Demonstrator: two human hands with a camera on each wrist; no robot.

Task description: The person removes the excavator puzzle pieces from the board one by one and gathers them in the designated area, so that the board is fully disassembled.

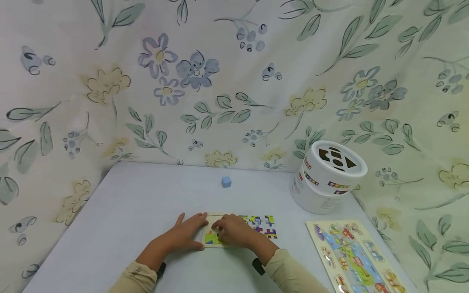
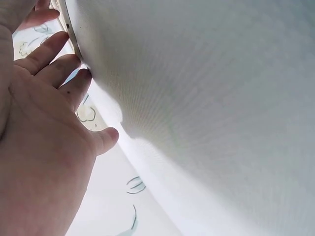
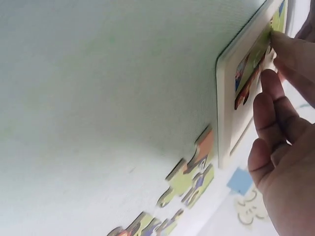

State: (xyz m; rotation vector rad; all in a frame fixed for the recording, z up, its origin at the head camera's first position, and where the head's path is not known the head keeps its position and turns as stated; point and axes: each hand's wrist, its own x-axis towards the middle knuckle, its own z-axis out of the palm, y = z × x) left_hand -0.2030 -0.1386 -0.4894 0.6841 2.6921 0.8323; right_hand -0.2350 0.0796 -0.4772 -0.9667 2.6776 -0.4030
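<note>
A small wooden puzzle board lies mid-table, with green and blue picture pieces fitted along its near side. My left hand rests at the board's left edge, its fingers spread and fairly straight; the left wrist view shows the fingertips right at the rim. Over the middle of the board is my right hand, fingers bent. In the right wrist view its thumb and forefinger pinch at a puzzle piece in the board, mostly hidden by the fingertips. Several loose puzzle pieces lie just right of the board.
A blue cube sits farther back on the white table. At the back right stands a white lidded bucket with shape cut-outs on top. A larger picture puzzle lies at the right edge. A floral cloth hangs behind.
</note>
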